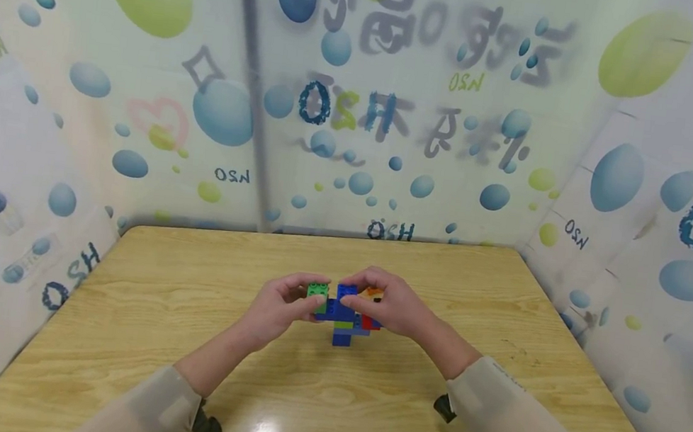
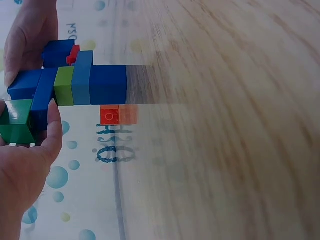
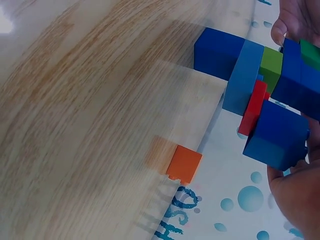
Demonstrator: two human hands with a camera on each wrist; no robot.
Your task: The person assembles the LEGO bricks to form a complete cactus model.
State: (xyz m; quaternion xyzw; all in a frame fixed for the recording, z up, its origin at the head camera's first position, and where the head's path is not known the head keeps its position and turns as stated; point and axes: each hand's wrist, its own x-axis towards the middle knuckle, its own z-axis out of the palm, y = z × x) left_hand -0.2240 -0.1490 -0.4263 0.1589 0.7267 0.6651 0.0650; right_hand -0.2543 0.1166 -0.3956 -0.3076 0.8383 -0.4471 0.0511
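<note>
A stacked assembly of toy building blocks stands upright on the table, a dark blue block [image 1: 342,339] at its foot. Above that come a light blue block [image 2: 83,77], a lime green block [image 2: 64,86] and a long blue block [image 2: 44,97]. My left hand [image 1: 277,308] pinches the green block [image 1: 317,294] at the upper left end. At the top, my right hand [image 1: 393,302] grips a blue block [image 1: 347,294], thumb on its near face. A thin red block [image 3: 254,107] and another blue block [image 3: 277,135] sit on the right side, partly behind that hand.
An orange block [image 3: 185,164] lies on the wooden table [image 1: 181,311] behind the assembly, mostly hidden by the right hand in the head view. Patterned curtains [image 1: 352,167] hang along the table's back and sides.
</note>
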